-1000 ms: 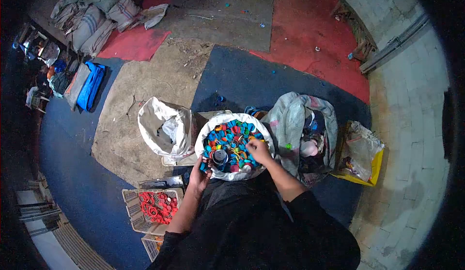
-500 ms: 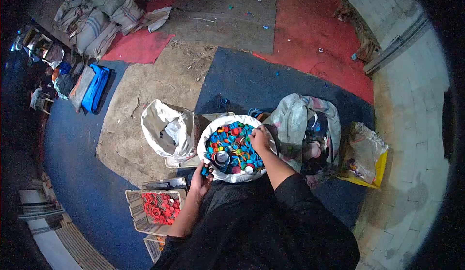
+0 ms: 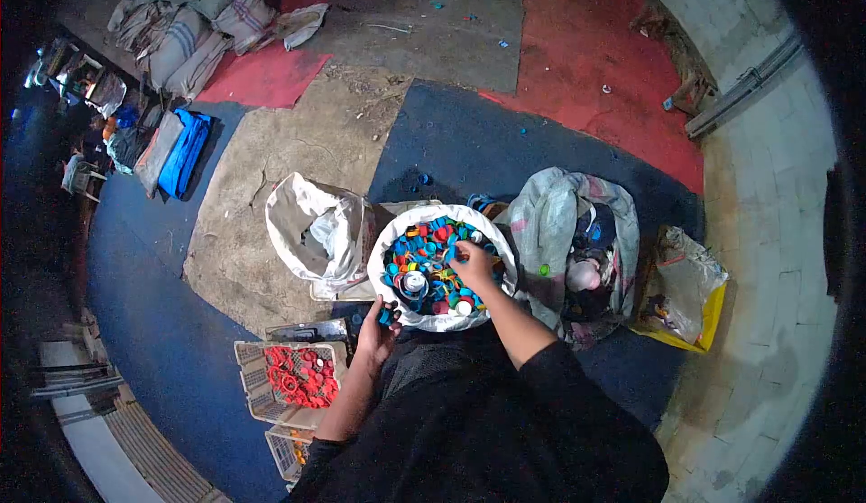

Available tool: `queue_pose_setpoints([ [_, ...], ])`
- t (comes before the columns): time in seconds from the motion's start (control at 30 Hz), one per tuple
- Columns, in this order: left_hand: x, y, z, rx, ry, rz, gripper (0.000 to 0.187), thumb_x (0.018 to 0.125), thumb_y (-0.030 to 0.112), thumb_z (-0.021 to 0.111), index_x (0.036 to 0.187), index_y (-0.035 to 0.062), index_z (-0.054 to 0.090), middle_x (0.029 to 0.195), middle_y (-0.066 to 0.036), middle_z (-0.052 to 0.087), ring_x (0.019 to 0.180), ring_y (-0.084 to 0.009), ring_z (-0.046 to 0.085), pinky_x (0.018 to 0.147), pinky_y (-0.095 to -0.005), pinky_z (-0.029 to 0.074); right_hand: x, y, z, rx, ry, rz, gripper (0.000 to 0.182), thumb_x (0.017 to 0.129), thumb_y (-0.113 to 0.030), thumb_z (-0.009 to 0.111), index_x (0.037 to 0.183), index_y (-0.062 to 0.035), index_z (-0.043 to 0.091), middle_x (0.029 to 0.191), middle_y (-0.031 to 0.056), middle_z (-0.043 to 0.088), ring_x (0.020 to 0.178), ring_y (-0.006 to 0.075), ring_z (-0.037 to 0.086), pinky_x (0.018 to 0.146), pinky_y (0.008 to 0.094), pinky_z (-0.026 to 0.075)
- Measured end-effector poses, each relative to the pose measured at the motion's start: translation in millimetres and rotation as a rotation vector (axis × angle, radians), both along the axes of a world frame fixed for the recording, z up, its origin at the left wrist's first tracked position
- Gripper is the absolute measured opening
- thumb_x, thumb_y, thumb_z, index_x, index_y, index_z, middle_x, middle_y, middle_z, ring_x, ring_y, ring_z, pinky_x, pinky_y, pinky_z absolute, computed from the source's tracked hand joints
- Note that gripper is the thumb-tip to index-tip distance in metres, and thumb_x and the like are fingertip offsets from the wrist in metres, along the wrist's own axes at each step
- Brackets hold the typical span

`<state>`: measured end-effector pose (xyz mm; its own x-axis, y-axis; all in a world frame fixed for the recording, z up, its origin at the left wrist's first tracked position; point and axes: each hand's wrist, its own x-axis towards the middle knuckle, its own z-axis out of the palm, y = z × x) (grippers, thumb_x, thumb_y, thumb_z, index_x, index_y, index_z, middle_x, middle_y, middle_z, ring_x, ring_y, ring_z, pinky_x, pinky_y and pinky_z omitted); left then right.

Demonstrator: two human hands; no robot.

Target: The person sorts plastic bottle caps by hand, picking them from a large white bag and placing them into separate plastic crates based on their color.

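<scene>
A white sack (image 3: 386, 241) with its rim rolled down stands in front of me, full of bottle caps (image 3: 442, 279), mostly blue with some red, green, yellow and white. Over its right half, my right hand (image 3: 474, 267) is closed, with a blue cap (image 3: 451, 249) at its fingertips. At the sack's lower left edge, my left hand (image 3: 373, 333) is curled around several dark blue caps (image 3: 387, 315). A larger white round lid (image 3: 414, 283) lies among the caps.
Left of the sack stands another white sack (image 3: 287, 232); below it is a crate (image 3: 255, 393) of red caps (image 3: 302, 377). To the right are a grey woven sack (image 3: 537, 214) and a yellow-edged bag (image 3: 713, 313). Stuffed sacks (image 3: 185, 43) lie far left; a wall (image 3: 767, 196) runs right.
My right hand has moved left and slightly down over the caps, and a blue cap now shows at its fingertips. My left hand stays by the sack's edge with its caps.
</scene>
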<state>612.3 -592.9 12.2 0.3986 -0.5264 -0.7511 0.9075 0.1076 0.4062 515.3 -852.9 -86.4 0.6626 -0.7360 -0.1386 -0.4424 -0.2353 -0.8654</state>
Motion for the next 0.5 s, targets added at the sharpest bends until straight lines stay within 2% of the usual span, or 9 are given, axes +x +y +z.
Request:
queue_pose_setpoints([
  [0.07,-3,-3,5,0.006,0.004,0.025,0.031,0.097,0.045,0.062,0.089,0.0147,0.057,0.097,-0.004,0.062,0.067,-0.0128,0.054,0.06,-0.0256,0.044,-12,8,14,0.087,-0.164,-0.02,0.038,0.077,-0.013,0.078,0.114,-0.007,0.068,0.097,0.009,0.072,0.093,0.0222,0.07,0.085,0.0349,0.054],
  [0.1,-5,-3,6,0.011,0.008,0.035,0.032,0.097,0.045,0.062,0.09,0.0142,0.058,0.098,-0.004,0.062,0.069,-0.0137,0.055,0.06,-0.0259,0.045,-19,10,14,0.092,-0.219,0.005,0.036,0.08,-0.008,0.075,0.116,-0.0069,0.066,0.098,0.0057,0.071,0.094,0.0176,0.068,0.086,0.0327,0.052],
  [0.2,-8,-3,-3,0.004,0.028,0.018,0.034,0.098,0.046,0.06,0.092,0.0127,0.059,0.1,-0.006,0.063,0.074,-0.0159,0.058,0.064,-0.0272,0.049,-43,12,23,0.544,-0.378,-0.032,0.04,0.083,-0.006,0.074,0.122,-0.009,0.064,0.099,0.0029,0.067,0.094,0.0144,0.065,0.082,0.0314,0.053],
  [0.23,-9,-5,-4,-0.008,0.043,0.012,0.034,0.098,0.046,0.059,0.094,0.0122,0.06,0.1,-0.006,0.063,0.075,-0.0161,0.058,0.065,-0.0277,0.049,-50,10,30,0.535,-0.354,0.014,0.039,0.086,-0.003,0.07,0.123,-0.0091,0.062,0.099,0.0021,0.065,0.094,0.0125,0.063,0.082,0.0301,0.052],
  [0.33,-11,-17,1,-0.052,0.065,0.004,0.037,0.099,0.047,0.057,0.098,0.0101,0.061,0.101,-0.007,0.063,0.079,-0.0168,0.058,0.067,-0.0288,0.051,-63,8,59,0.749,-0.432,-0.034,0.038,0.086,-0.003,0.07,0.122,-0.0082,0.06,0.096,0.002,0.064,0.092,0.0113,0.063,0.084,0.0286,0.05],
  [0.47,-18,-43,21,-0.065,0.065,-0.003,0.042,0.098,0.047,0.058,0.104,0.0056,0.063,0.102,-0.01,0.063,0.088,-0.0188,0.059,0.07,-0.0282,0.053,-71,5,112,0.982,-0.53,-0.068,0.035,0.088,-0.003,0.065,0.121,-0.0058,0.055,0.113,0.0137,0.068,0.1,0.0222,0.068,0.09,0.0356,0.052],
  [0.5,-19,-50,25,-0.065,0.057,-0.018,0.042,0.098,0.047,0.058,0.104,0.0052,0.063,0.102,-0.01,0.063,0.089,-0.019,0.059,0.07,-0.028,0.053,-71,3,113,1.032,-0.586,-0.043,0.034,0.092,-0.009,0.064,0.124,-0.0055,0.056,0.116,0.0177,0.069,0.106,0.0277,0.068,0.095,0.0405,0.05],
])
